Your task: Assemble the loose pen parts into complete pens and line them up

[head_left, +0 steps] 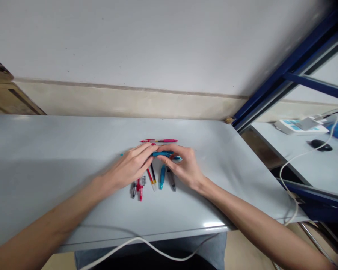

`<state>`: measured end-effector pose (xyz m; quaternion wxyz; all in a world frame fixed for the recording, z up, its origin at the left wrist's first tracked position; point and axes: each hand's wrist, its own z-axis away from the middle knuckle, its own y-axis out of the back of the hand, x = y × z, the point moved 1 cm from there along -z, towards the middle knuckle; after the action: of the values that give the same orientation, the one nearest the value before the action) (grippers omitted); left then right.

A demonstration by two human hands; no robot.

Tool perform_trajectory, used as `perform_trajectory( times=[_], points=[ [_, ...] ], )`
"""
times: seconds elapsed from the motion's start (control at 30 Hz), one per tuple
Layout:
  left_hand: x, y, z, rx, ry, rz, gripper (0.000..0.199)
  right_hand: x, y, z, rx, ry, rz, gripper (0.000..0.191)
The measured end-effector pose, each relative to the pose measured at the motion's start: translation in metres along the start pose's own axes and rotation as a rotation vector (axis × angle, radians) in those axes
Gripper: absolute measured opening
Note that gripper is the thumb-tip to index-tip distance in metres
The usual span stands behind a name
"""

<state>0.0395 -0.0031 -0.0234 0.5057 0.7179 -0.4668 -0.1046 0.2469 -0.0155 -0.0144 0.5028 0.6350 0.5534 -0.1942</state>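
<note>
Both hands meet over the middle of the table [197,210]. My right hand [187,165] pinches a blue pen [162,153] between thumb and fingers. My left hand [135,163] closes round the pen's left end, its fingertips partly hiding it. Just behind the hands lies a pink-red pen [169,141]. Below them are a red refill [150,176], a dark refill [153,172], a blue barrel [162,178] and a grey-black barrel [171,180]. Clear black pen parts [134,190] and red pen parts [141,192] lie near my left wrist.
A tiny blue piece [121,155] lies left of my left hand. A white cable [146,243] crosses in front of the table edge. On the right stand a blue metal frame [270,77], a power strip [301,126] and a black mouse [321,145]. A wall [124,101] closes the back.
</note>
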Motion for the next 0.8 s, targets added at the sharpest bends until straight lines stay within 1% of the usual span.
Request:
perform_trajectory(
  times=[0.1, 0.17, 0.3, 0.43, 0.5, 0.63, 0.8],
  points=[
    [0.001, 0.003, -0.001, 0.015, 0.061, 0.049, 0.021, -0.002, 0.004, -0.002, 0.043, -0.039, -0.009, 0.019],
    [-0.001, 0.005, -0.001, 0.025, 0.084, 0.056, 0.018, -0.001, 0.005, -0.004, 0.065, -0.067, -0.030, 0.018],
    [-0.005, 0.005, 0.002, 0.050, 0.097, -0.011, 0.024, 0.002, 0.005, -0.005, 0.053, -0.094, -0.090, 0.016],
    [-0.005, 0.005, 0.003, 0.028, 0.127, -0.057, 0.027, 0.003, 0.009, -0.007, 0.113, -0.101, -0.107, 0.011],
    [-0.005, 0.006, 0.002, 0.039, 0.143, -0.052, 0.026, 0.003, 0.013, -0.009, 0.133, -0.117, -0.112, 0.009],
    [-0.005, 0.007, 0.002, 0.057, 0.150, -0.035, 0.025, 0.003, 0.018, -0.011, 0.127, -0.136, -0.135, 0.010],
    [-0.003, 0.007, 0.002, 0.048, 0.155, 0.011, 0.024, 0.000, 0.021, -0.011, 0.108, -0.112, -0.150, 0.009]
  ],
)
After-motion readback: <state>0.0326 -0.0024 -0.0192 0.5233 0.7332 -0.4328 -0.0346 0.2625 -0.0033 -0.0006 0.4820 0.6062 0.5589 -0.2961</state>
